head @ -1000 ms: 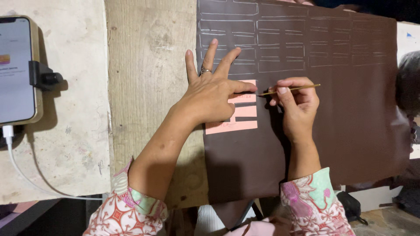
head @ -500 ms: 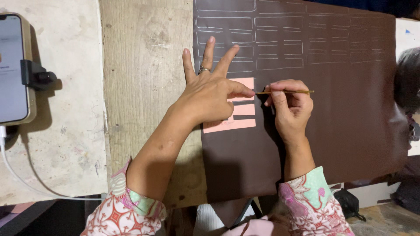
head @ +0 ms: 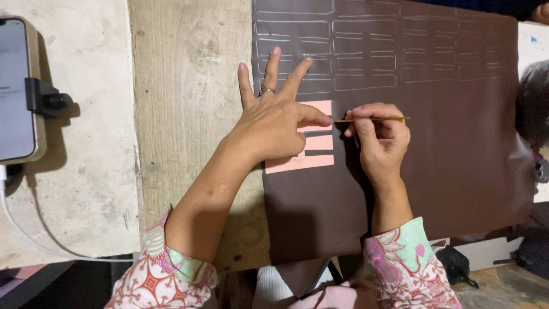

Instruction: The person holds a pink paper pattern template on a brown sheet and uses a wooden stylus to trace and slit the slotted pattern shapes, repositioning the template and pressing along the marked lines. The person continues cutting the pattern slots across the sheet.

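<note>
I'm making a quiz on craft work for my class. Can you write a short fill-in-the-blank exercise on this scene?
1. The left hand presses a ____ template flat on the brown sheet.
2. The right hand holds a thin ____ at the template's edge.
3. A ring sits on the ____ hand.
4. The phone stands at the ____ of the picture.

Missing words: pink; stick; left; left

I work in a craft workshop: rough wooden bench [head: 189, 114] at nine o'clock, marked brown leather sheet [head: 446, 149] at two.
</note>
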